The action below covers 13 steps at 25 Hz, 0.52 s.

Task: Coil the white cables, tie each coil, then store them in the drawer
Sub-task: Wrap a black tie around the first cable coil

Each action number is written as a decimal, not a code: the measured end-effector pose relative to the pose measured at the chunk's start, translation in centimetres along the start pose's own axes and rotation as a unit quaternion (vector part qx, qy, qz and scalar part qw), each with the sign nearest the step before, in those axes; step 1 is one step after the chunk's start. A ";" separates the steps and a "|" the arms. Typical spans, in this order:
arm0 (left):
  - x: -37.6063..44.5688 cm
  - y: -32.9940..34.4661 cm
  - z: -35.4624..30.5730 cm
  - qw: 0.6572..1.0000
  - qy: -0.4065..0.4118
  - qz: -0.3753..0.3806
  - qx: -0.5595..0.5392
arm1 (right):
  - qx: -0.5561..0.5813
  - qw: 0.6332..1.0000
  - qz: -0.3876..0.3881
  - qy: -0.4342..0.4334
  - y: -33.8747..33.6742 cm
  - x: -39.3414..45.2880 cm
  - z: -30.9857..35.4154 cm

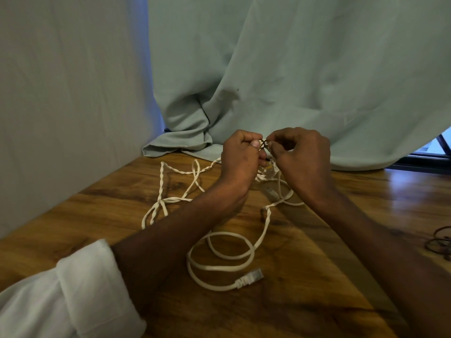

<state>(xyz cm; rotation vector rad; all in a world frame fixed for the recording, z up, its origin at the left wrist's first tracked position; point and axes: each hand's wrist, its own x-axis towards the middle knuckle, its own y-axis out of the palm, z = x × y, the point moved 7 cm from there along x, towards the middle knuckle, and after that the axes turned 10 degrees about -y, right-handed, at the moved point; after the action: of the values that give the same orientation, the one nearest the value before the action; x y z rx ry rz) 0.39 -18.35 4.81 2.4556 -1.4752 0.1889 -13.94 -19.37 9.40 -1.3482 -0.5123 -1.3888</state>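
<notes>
Loose white cables [219, 254] lie tangled across the wooden table [97, 215], one ending in a clear plug [251, 277] near the front. Both hands are raised together above the far part of the tangle. My left hand [240, 158] and my right hand [301, 157] each pinch a small dark band [264, 144] stretched between their fingertips. A bunch of white cable [267, 173] hangs just under the hands; the fingers hide how it is held.
Several dark rubber bands [439, 241] lie at the table's right edge. A pale green cloth [292, 81] hangs behind the table and folds onto its back edge. A white wall [61, 106] stands at the left. No drawer is in view.
</notes>
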 end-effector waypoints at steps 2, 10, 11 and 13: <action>-0.1 0.1 0.0 1.000 -0.003 0.007 -0.004 | -0.002 1.000 0.009 -0.008 0.3 0.0 0.1; 0.7 0.0 0.2 0.998 -0.040 0.018 -0.054 | -0.026 0.995 0.057 -0.078 0.5 0.7 0.4; 0.7 0.2 0.2 0.997 -0.038 0.027 -0.061 | -0.019 0.997 0.048 -0.064 0.4 0.8 0.1; 0.8 0.3 0.2 0.998 -0.030 0.028 -0.054 | 0.008 0.999 0.041 -0.029 0.3 1.0 -0.5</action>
<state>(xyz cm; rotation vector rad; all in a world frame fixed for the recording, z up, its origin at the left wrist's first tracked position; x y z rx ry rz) 0.51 -19.23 4.87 2.3553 -1.5387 0.0466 -13.72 -20.25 10.03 -1.3853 -0.4996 -1.2797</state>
